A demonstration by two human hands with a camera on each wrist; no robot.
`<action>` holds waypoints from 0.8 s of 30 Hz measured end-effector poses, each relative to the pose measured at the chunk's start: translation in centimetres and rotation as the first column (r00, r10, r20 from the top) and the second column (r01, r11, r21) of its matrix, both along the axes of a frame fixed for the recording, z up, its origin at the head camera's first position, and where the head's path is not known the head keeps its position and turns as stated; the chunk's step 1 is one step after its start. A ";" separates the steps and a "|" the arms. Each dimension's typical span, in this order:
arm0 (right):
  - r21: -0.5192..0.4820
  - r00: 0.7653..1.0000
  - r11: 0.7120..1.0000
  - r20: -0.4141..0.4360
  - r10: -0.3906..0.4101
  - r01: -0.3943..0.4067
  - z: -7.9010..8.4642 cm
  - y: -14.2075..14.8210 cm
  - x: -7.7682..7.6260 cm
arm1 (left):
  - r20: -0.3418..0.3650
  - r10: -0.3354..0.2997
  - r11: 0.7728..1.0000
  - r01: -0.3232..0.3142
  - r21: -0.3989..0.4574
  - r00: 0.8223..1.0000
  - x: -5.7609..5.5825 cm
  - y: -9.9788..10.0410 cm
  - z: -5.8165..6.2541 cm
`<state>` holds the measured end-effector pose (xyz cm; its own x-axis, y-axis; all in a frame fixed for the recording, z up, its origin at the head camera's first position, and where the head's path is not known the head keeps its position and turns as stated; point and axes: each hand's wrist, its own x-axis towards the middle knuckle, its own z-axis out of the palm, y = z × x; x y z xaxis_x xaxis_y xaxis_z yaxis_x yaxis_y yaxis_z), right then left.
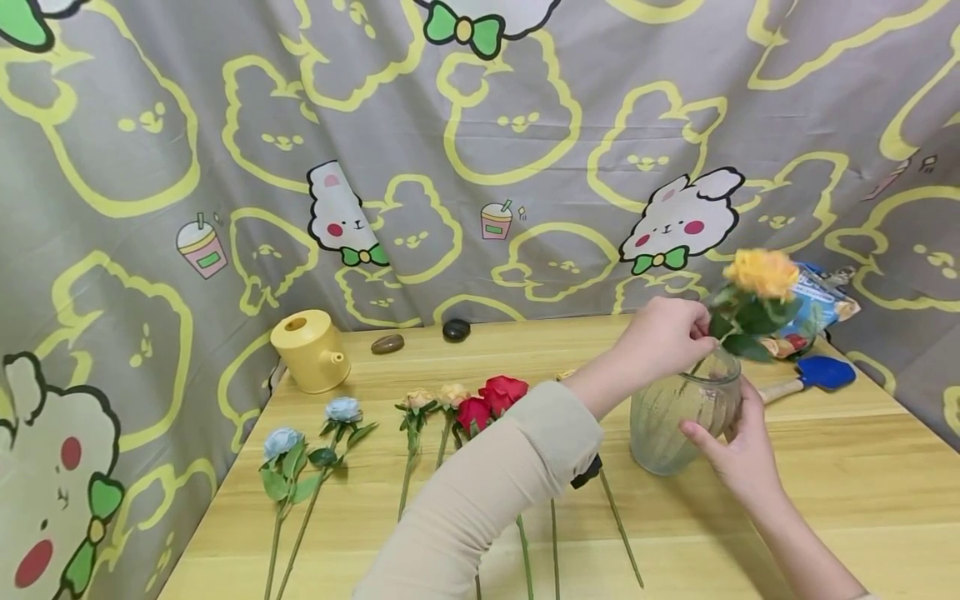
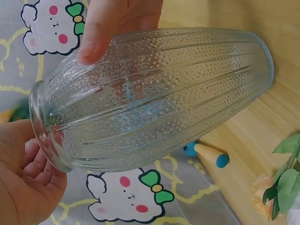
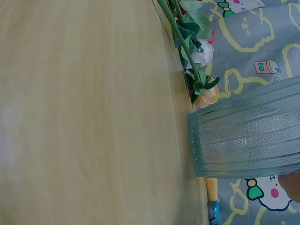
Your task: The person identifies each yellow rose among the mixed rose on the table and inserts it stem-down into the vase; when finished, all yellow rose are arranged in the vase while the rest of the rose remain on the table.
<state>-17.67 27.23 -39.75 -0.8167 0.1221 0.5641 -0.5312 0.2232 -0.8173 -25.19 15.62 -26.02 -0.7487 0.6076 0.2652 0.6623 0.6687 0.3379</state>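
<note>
My left hand pinches the stem of a yellow-orange flower above the mouth of a ribbed clear glass vase. The bloom leans right, slightly blurred, over green leaves; part of its stem shows at the rim. With thumb in front and fingers at the far side, my right hand holds the vase upright on the table. In the left wrist view, curled fingers of the left hand are beside the rim, and the right hand touches the glass. The right wrist view shows the vase's base.
Light blue flowers, peach flowers and red roses lie left of the vase, partly behind my left sleeve. A yellow watering can and two stones stand behind. A blue shovel and snack bag lie right.
</note>
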 end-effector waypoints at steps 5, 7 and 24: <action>0.005 1.000 1.000 -0.011 -0.004 0.004 0.0 -0.1 0.1 | 0.020 0.007 1.000 -0.007 0.009 1.000 -0.1 0.0 0.0; 0.008 1.000 1.000 -0.003 -0.010 0.010 0.0 -0.1 0.1 | 0.046 0.008 0.999 -0.010 0.039 0.999 -0.2 -0.1 -0.1; 0.044 0.998 0.997 0.026 -0.059 0.058 0.1 -0.1 0.2 | 0.370 -0.044 0.929 -0.099 0.357 0.928 -1.9 -3.1 -0.5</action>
<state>-17.50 27.11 -39.68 -0.8241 0.1460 0.5473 -0.4936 0.2886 -0.8204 -27.13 12.57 -26.54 -0.8500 0.4994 0.1678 0.4276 0.4679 0.7734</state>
